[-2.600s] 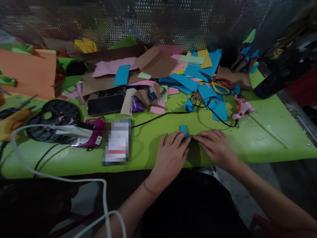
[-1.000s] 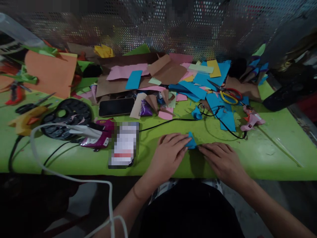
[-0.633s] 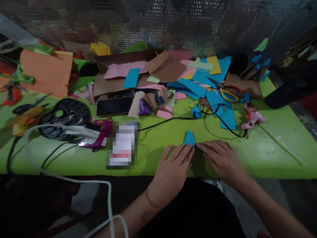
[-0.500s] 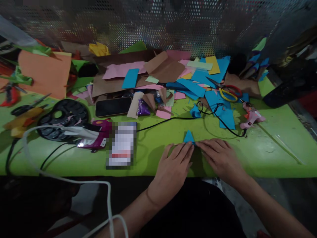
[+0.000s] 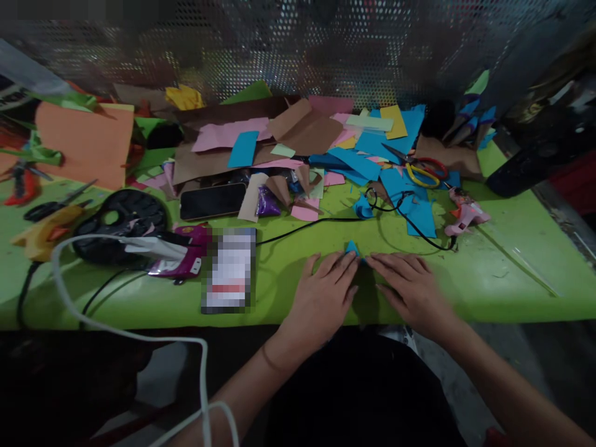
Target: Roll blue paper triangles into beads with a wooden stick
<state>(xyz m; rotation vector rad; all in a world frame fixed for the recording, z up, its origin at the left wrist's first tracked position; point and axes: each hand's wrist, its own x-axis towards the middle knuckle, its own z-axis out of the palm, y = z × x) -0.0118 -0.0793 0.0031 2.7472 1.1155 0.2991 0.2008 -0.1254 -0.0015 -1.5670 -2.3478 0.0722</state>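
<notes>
A small piece of blue paper (image 5: pixel 352 248) with a pointed top lies on the green table, partly hidden by fingers. My left hand (image 5: pixel 326 288) rests palm down, its outstretched fingertips pressing on the paper's left side and the thumb held apart lower down. From the other side, my right hand (image 5: pixel 412 282) lies with long fingers reaching the paper's right edge; its thumb is also apart. Neither hand is wrapped round the paper. Just beyond them is a curled blue paper piece (image 5: pixel 364 207), with a black cable (image 5: pixel 316 221) running up to it.
Scissors (image 5: pixel 426 172) with red and yellow handles lie on blue sheets. A pink glue gun (image 5: pixel 468 217) is at right, a yellow one (image 5: pixel 49 233) at left. A lit phone (image 5: pixel 229 270), a dark phone (image 5: pixel 213 202), a black tray (image 5: pixel 123 214) and a purple packet (image 5: pixel 269 203) stand left of my hands.
Both hands stay on the blue paper, and less of its pointed top shows now. The fingertips have shifted slightly, and the whole view has moved a little.
</notes>
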